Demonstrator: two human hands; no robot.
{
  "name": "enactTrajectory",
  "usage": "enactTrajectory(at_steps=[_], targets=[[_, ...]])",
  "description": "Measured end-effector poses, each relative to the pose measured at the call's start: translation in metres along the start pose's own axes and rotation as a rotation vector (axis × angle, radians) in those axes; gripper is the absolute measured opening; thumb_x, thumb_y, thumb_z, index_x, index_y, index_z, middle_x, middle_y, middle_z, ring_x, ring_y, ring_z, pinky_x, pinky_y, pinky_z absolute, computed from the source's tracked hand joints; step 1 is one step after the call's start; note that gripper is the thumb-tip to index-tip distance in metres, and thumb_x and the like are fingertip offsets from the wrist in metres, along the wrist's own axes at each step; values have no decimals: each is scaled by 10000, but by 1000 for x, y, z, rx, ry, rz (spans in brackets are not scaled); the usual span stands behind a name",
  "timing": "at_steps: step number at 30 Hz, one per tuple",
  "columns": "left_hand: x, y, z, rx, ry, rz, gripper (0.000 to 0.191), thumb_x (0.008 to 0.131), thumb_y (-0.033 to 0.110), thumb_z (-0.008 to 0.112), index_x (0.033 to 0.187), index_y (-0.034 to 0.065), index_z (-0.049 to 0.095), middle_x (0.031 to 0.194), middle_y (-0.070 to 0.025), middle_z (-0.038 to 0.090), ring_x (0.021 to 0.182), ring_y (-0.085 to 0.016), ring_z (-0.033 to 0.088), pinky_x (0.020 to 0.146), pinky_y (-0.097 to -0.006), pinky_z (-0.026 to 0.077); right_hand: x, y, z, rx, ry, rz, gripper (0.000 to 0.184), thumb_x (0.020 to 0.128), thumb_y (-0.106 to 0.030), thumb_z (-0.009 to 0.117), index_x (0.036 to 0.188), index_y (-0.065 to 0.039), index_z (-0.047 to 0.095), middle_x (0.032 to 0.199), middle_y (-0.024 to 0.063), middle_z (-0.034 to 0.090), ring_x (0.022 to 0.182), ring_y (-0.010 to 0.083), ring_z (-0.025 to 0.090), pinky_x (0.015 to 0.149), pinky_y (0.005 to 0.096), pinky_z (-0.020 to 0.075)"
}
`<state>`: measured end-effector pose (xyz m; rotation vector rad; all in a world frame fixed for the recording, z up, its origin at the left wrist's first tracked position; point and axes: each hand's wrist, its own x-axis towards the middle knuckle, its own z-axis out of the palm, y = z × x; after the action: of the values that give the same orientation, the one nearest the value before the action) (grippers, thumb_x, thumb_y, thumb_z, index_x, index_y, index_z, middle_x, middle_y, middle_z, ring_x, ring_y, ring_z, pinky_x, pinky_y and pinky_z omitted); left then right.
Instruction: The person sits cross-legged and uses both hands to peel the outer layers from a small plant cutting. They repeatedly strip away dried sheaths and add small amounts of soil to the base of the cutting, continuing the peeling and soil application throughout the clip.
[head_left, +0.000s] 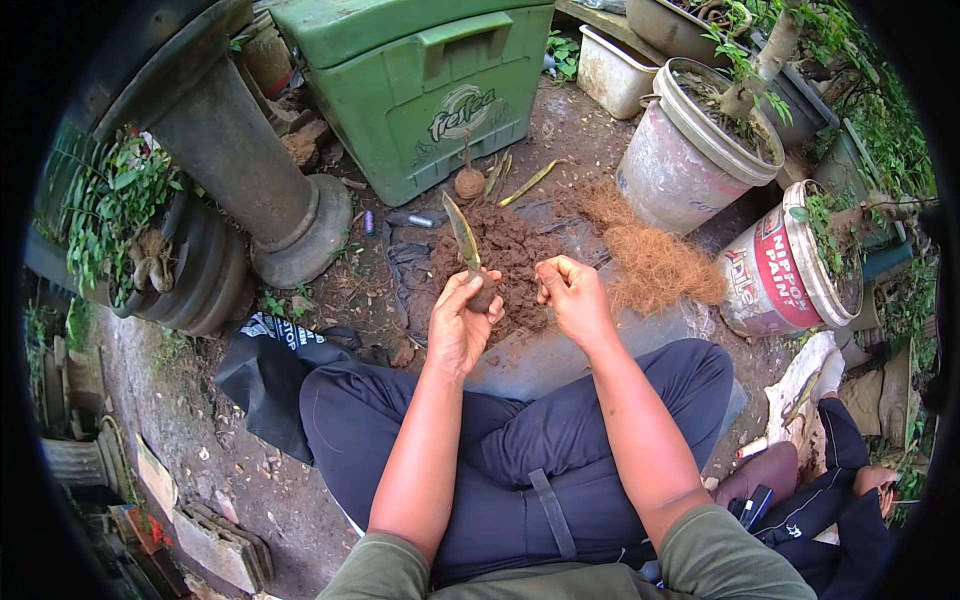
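Observation:
My left hand (461, 322) holds a ball of brown soil (481, 294) in front of me. Out of its top stands a pointed green leaf cutting with yellow edges (461, 231), tilted a little to the left. To the right, apart from the ball, my right hand (574, 296) has its fingertips pinched together. Whether something small is between them I cannot tell. Beneath and beyond both hands lies a heap of moist brown soil (517, 244) on a dark plastic sheet (409, 262). Reddish-brown coir fibre (660, 266) lies to the right of the heap.
A green cooler box (420, 97) stands behind the soil, a fibre-wrapped ball (470, 183) before it. Two thread spools (368, 223) and cut leaves (532, 182) lie nearby. Paint buckets with plants (690, 150) stand right, a pedestal (240, 150) left. Another person (817, 480) sits at right.

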<state>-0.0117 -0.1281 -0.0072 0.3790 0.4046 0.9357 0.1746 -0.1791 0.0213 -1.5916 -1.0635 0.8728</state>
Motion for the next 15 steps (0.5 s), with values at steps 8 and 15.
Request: enactTrajectory(at_steps=[8, 15], targets=[[1, -3, -3, 60, -24, -18, 285, 1107, 230, 507, 1282, 13, 564, 1120, -107, 652, 860, -218, 601, 757, -355, 485, -2, -4, 6, 15, -90, 89, 437, 1093, -378, 583, 875, -9, 669, 670, 23, 613, 671, 124, 670, 563, 277, 479], [3, -5, -1, 219, 32, 55, 387, 1113, 296, 503, 1348, -6, 554, 1163, -137, 678, 926, -216, 639, 827, -346, 509, 0, 1, 16, 323, -79, 103, 217, 1079, -169, 600, 1093, 17, 711, 901, 59, 739, 719, 101, 670, 623, 256, 516]])
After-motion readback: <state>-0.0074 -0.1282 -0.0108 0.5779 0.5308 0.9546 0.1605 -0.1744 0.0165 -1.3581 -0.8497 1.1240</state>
